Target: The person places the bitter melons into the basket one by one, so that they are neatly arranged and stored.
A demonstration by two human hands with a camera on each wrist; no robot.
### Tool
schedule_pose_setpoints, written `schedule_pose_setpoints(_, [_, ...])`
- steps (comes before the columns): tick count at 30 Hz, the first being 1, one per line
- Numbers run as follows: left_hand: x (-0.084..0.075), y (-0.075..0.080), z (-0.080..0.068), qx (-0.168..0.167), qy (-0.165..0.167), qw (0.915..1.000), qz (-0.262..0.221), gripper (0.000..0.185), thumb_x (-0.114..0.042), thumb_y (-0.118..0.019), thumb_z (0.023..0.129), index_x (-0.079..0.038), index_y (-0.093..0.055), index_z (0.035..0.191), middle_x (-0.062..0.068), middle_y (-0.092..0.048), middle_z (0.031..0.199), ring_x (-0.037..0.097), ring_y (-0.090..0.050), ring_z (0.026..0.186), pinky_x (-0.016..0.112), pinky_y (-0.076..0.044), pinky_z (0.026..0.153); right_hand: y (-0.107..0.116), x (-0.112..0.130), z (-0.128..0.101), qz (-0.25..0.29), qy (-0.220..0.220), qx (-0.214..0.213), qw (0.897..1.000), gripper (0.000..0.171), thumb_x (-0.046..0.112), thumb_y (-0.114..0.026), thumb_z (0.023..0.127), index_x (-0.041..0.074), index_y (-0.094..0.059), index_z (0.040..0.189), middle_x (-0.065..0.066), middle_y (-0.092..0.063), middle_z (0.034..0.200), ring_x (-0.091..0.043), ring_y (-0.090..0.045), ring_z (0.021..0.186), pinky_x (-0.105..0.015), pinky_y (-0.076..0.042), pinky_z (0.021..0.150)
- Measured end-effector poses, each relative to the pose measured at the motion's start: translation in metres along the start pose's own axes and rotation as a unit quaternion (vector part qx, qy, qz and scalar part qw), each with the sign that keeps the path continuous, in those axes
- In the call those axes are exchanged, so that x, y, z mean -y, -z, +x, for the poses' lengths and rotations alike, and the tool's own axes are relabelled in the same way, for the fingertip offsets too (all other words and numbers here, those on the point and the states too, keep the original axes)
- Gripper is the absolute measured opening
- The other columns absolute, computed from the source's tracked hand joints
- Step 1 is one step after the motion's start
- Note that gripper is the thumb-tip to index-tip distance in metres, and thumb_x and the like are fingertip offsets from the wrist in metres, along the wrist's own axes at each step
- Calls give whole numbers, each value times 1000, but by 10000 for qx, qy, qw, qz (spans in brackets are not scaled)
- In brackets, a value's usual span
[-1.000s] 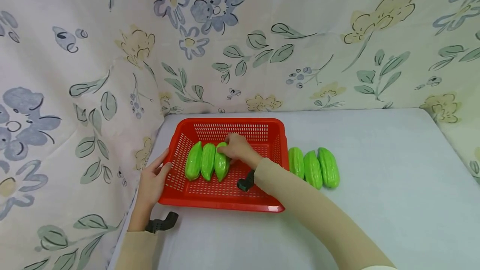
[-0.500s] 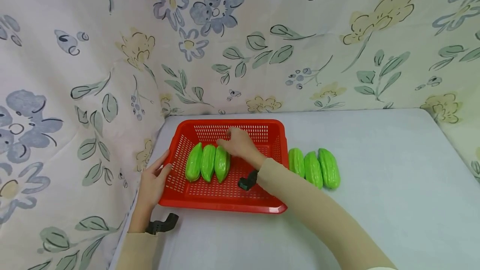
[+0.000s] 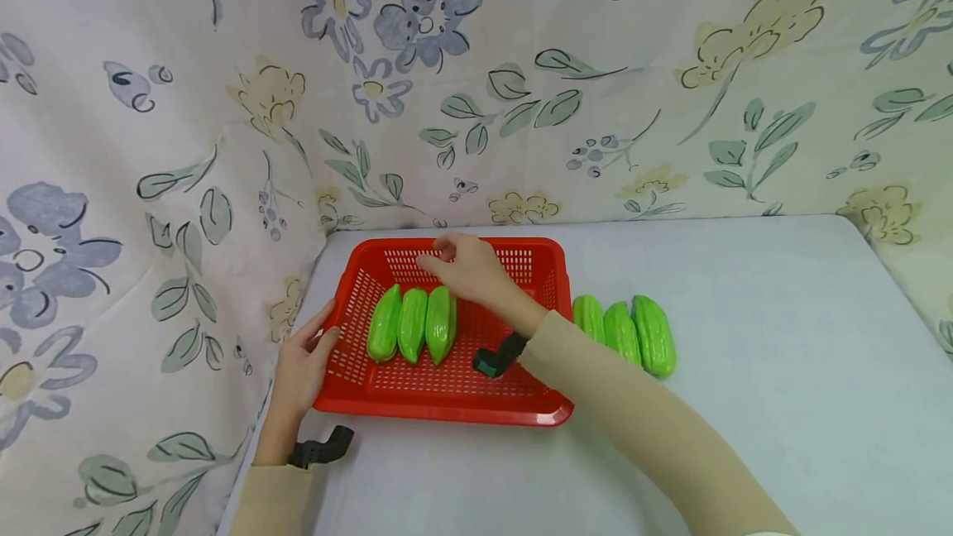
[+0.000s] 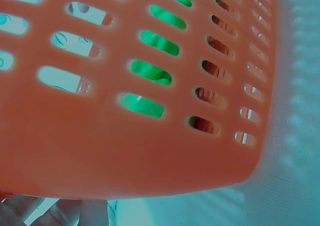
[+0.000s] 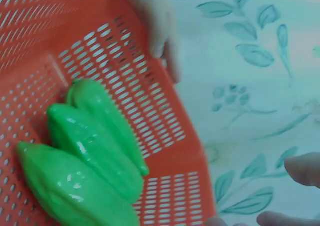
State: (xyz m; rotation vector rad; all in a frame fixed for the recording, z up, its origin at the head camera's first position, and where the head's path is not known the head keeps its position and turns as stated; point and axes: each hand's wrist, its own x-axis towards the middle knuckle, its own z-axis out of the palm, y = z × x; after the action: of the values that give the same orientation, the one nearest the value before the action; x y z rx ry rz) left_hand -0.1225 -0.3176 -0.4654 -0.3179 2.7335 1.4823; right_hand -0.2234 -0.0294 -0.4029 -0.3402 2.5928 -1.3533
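A red plastic basket (image 3: 439,410) with slotted walls stands on the table. In its left half lie three glossy, ridged green gourds (image 3: 413,325), like bitter melons, side by side. My left hand (image 3: 301,366) holds the basket's left rim; its fingers show past the rim in the left wrist view. Over the back of the basket hovers my right hand (image 3: 472,271), fingers loosely bent and holding nothing, apart from the nearest gourd (image 3: 441,325). The right wrist view shows the three gourds close up, with the right thumb (image 5: 304,169) at the edge.
Three more green gourds (image 3: 622,333) lie on the white tabletop (image 3: 782,370) just right of the basket, partly behind the right sleeve (image 3: 618,404). A flower-patterned cloth (image 3: 476,155) hangs behind the table and along its left side.
My right hand has let go of the third gourd in the basket and risen up and back from it. The left hand has stayed on the rim.
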Motion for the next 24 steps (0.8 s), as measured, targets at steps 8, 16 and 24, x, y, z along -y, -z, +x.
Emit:
schedule_pose_setpoints(8, [1, 0, 0, 13, 9, 10000, 45, 53, -38, -50, 109, -33, -41, 161, 20, -55, 152, 39, -69, 113, 29, -64, 72, 13, -1, -12, 303, -42, 105, 9995, 51, 46, -68, 99, 11, -65, 135, -6, -71, 119, -15, -72, 74, -34, -60, 77])
schedule_pose_setpoints(16, [2, 0, 1, -21, 23, 10000, 68, 52, -39, -50, 109, -34, -42, 160, 19, -54, 153, 39, -67, 116, 27, -64, 72, 40, -12, -28, 541, -21, 53, 9985, 49, 42, -69, 99, 11, -64, 137, -8, -68, 121, -18, -73, 68, -30, -62, 65])
schedule_pose_setpoints(24, [2, 0, 2, 7, 42, 10000, 8, 52, -38, -51, 108, -35, -43, 159, 18, -55, 152, 32, -69, 107, 27, -63, 71, 76, -29, -49, 702, -19, -178, 9974, 45, 38, -69, 100, 11, -64, 135, -8, -70, 122, -19, -73, 69, -33, -63, 65])
